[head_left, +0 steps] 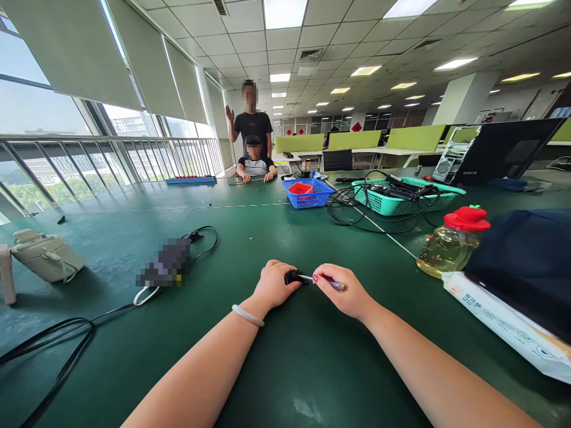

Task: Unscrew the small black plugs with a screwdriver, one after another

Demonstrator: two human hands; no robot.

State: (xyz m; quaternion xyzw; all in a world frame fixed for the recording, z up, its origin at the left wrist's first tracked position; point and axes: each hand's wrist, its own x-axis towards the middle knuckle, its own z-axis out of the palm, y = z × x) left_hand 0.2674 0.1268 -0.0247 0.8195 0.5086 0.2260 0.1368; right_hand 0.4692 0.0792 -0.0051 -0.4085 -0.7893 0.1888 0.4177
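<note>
My left hand (273, 286), with a pale bangle (248, 316) on its wrist, is closed on a small black object (292, 276) at the middle of the green table. Its exact kind is hard to make out, since fingers cover part of it. In my right hand (350, 294) is a screwdriver (341, 286), gripped like a pen. The thin metal shaft points left, and its tip meets the black object or lies right beside it.
Beyond my hands on the green table (250, 238) stand a blue basket (307, 201) and a teal basket (388, 206) of cables. A red-lidded bottle (450, 246) and a white packet (504, 321) lie right. Leftward are a cabled device (165, 264) and beige bag (47, 255). Two people are opposite.
</note>
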